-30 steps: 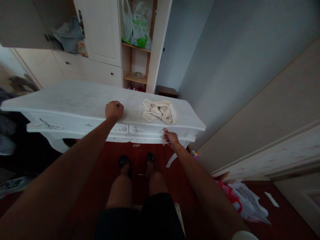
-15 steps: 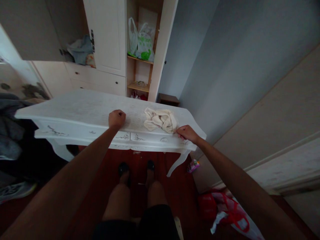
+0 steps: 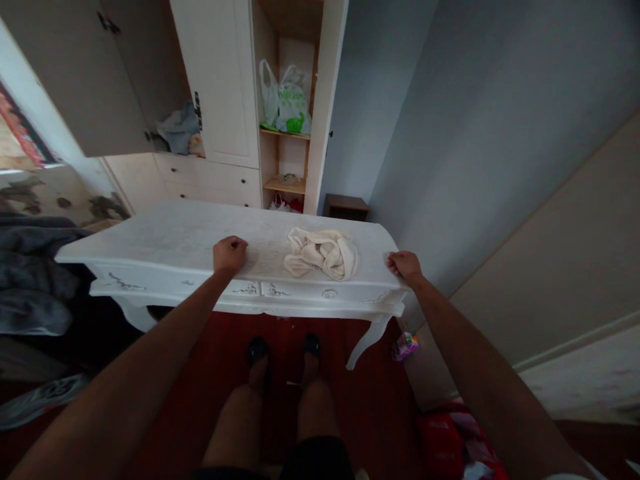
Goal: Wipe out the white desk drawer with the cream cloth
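A white table (image 3: 165,230) with carved drawer fronts stands before me. My left hand (image 3: 230,255) rests as a closed fist on its top near the front edge, and nothing shows in it. At the right end of the tabletop is my right hand (image 3: 404,265), also curled closed, with nothing visible in the fingers. Between the two hands a crumpled cream cloth (image 3: 323,253) lies on the tabletop, touched by neither.
A white wardrobe (image 3: 227,87) stands behind the table with doors open; plastic bags (image 3: 293,107) sit on its shelf. Grey clothes (image 3: 35,273) are piled at left. On the red floor are a small pink carton (image 3: 405,347) and a red bag (image 3: 443,443), right.
My right hand has moved right, away from beside the cloth to the table's right end. My left fist stays on the tabletop. The view has shifted slightly.
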